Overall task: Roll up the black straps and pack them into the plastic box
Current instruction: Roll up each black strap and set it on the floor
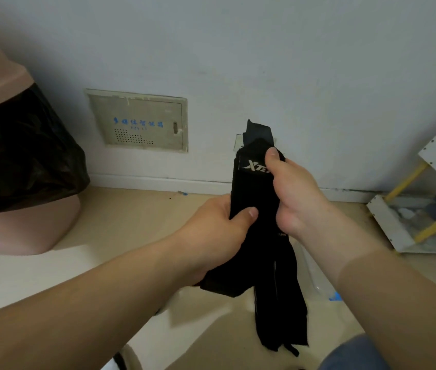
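Observation:
Both of my hands hold a bundle of black straps (254, 193) upright in front of the wall. My left hand (219, 222) grips the bundle around its middle from the left, thumb across the front. My right hand (294, 190) pinches the top end beside a white logo label, thumb pressed on the fabric. The loose ends of the straps hang down between my forearms toward the floor. A clear plastic box (315, 279) lies on the floor behind the hanging ends, mostly hidden by the straps and my right forearm.
A pink bin (19, 231) lined with a black bag stands at the left. A beige wall panel (137, 121) with blue lettering sits low on the wall. A white and yellow rack (425, 209) holding dark items stands at the right on the beige floor.

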Motion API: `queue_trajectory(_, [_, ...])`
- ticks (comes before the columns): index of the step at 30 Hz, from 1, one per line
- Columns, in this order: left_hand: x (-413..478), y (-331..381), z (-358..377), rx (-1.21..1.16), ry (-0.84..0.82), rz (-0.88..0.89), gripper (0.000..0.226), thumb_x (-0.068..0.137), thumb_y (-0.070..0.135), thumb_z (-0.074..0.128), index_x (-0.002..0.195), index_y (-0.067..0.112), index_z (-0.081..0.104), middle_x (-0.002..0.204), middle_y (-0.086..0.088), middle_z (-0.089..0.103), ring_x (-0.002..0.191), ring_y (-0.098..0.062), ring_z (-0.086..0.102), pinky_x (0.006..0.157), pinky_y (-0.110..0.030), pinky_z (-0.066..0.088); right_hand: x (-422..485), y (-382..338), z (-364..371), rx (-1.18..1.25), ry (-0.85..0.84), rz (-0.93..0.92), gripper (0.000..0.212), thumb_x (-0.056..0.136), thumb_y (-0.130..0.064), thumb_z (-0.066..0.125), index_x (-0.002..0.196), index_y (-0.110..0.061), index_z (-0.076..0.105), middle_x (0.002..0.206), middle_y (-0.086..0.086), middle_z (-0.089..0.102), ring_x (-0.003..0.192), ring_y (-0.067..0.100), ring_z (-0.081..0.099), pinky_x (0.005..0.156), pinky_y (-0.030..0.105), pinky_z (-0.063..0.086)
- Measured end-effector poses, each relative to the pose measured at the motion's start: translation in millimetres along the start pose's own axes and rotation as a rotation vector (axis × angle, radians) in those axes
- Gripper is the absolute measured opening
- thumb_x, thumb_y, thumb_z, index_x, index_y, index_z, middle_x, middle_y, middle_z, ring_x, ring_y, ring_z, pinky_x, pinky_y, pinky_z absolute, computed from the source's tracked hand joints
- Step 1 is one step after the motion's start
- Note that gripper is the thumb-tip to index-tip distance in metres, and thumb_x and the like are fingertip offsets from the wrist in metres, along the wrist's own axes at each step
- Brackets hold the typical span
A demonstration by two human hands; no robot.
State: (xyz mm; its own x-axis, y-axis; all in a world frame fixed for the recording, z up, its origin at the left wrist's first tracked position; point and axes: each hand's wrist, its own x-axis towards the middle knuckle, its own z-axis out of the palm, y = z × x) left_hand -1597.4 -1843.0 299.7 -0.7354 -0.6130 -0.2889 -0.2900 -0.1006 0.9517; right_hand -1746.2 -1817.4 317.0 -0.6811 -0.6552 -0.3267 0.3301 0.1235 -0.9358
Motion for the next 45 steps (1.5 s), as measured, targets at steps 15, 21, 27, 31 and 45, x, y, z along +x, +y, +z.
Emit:
queue_trajectory(15, [7.3,31.8,-62.3,-0.481,0.433,-0.103,0.028,0.108,0.032,0.058,0.124,0.010,0.064,0.113,-0.014,0.077,0.101,-0.032,0.077,0.094,-0.048,0.062,-43.0,26.2,11.3,-0.446,-0.473,-0.102,0.028,0.106,-0.044,0.059,0.113,-0.023,0.076,0.102,0.001,0.083,0.099,0.023,0.080,0.098,0.048,0.061])
queue_trajectory(21, [-4.0,17.0,-35.6,-0.242,0.044,-0.147,0.038,0.105,0.047,0.058,0.121,0.016,0.074,0.113,-0.008,0.081,0.110,-0.030,0.076,0.103,-0.045,0.058,-29.1,16.4,13.2,-0.355,-0.236,-0.187,0.037,0.110,-0.046,0.050,0.101,-0.023,0.078,0.095,0.000,0.083,0.095,0.021,0.080,0.098,0.048,0.061])
queue_trajectory(27, [-8.7,0.1,-18.0,0.083,-0.041,-0.053,0.022,0.111,0.026,0.051,0.116,0.024,0.072,0.100,0.005,0.082,0.092,-0.010,0.078,0.077,-0.021,0.060,-12.2,7.2,3.6,-0.181,-0.039,-0.081,0.041,0.108,-0.056,0.047,0.113,-0.022,0.070,0.111,0.006,0.077,0.103,0.028,0.075,0.094,0.049,0.062])
queue_trajectory(31, [-1.7,5.2,-16.2,0.023,0.128,-0.005,0.027,0.112,0.024,0.046,0.118,0.028,0.071,0.103,0.007,0.081,0.098,-0.010,0.076,0.080,-0.023,0.056,-13.8,17.1,-0.7,-0.226,-0.199,0.019,0.046,0.105,-0.058,0.050,0.126,-0.022,0.070,0.116,0.008,0.079,0.106,0.030,0.078,0.099,0.052,0.060])
queue_trajectory(45, [14.9,22.8,-70.3,-0.587,0.455,-0.152,0.031,0.109,0.017,0.055,0.137,0.006,0.057,0.118,-0.016,0.075,0.103,-0.032,0.076,0.083,-0.044,0.064,-28.8,28.7,-0.6,-0.626,-0.459,-0.117,0.012,0.104,-0.031,0.065,0.103,-0.023,0.075,0.094,-0.001,0.082,0.094,0.022,0.079,0.097,0.048,0.061])
